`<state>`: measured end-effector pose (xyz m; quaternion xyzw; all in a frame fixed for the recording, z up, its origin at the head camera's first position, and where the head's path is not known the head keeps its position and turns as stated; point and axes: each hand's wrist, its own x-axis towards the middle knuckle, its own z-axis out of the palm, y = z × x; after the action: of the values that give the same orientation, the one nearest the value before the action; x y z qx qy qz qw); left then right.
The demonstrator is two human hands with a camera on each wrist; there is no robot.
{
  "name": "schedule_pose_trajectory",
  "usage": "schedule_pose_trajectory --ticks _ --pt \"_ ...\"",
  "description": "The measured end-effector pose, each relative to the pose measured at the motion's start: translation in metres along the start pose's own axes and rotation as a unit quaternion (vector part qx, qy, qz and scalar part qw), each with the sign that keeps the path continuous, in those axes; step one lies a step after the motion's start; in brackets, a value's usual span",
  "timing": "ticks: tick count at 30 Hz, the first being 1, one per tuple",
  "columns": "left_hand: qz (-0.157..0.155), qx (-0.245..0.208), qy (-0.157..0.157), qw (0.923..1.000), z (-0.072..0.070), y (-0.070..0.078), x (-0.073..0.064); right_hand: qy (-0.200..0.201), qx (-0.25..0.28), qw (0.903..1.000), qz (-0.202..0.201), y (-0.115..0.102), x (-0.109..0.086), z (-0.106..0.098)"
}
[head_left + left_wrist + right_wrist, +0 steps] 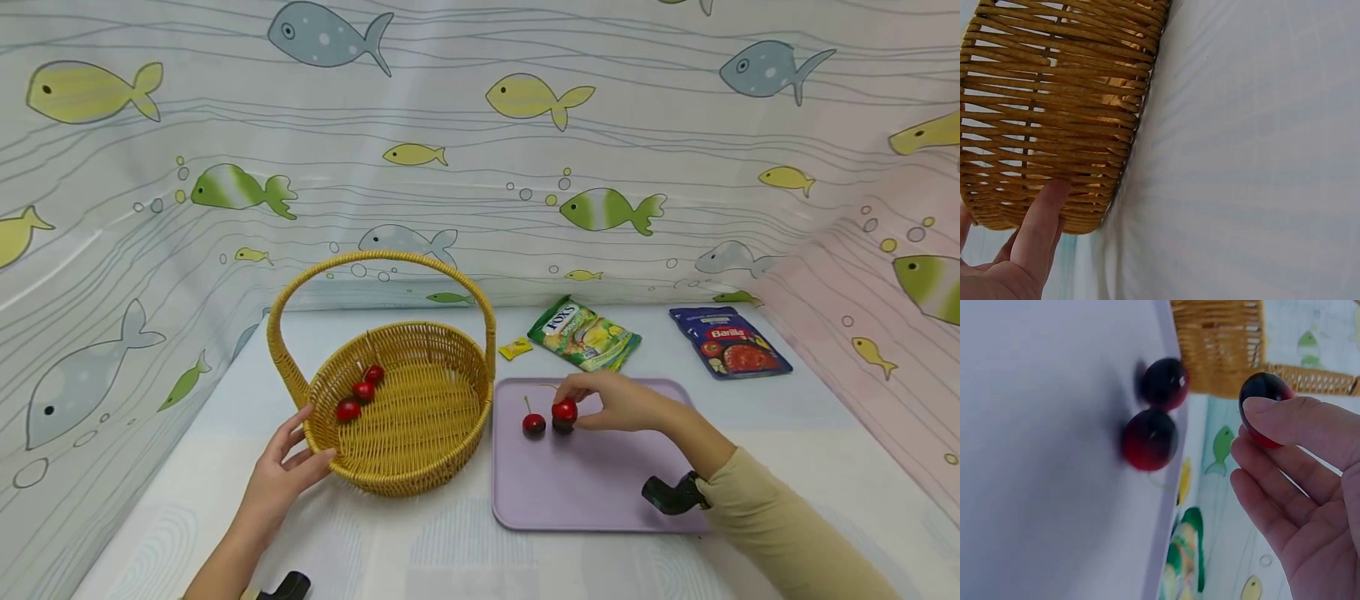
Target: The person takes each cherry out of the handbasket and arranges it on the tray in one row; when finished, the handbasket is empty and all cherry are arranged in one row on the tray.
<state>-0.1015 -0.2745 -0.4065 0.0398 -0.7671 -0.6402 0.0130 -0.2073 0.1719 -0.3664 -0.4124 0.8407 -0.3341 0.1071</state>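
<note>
Above the lilac tray, my right hand pinches a dark red cherry between thumb and fingers. Two more cherries lie on the tray: one with a stem and another partly hidden below the held one in the head view. My left hand touches the left front side of the woven basket, its fingers fairly straight. One finger rests against the outer wicker wall. Inside the basket, three red cherries sit along the left side.
The basket's tall arched handle rises over it. Behind the tray lie a green Fox's candy bag and a small yellow wrapped candy. A blue Barilla pouch is at the back right. A fish-printed curtain encloses the white table.
</note>
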Motion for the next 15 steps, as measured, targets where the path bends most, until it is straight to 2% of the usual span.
schedule_pose_trajectory --ticks 7,15 --pt "0.001 -0.002 0.001 1.0000 0.000 0.000 -0.001 0.021 0.011 0.9997 0.010 0.031 -0.017 -0.001" --pt "0.001 -0.005 -0.002 1.0000 0.000 0.000 -0.001 0.000 0.019 0.9988 0.045 0.051 -0.023 0.002"
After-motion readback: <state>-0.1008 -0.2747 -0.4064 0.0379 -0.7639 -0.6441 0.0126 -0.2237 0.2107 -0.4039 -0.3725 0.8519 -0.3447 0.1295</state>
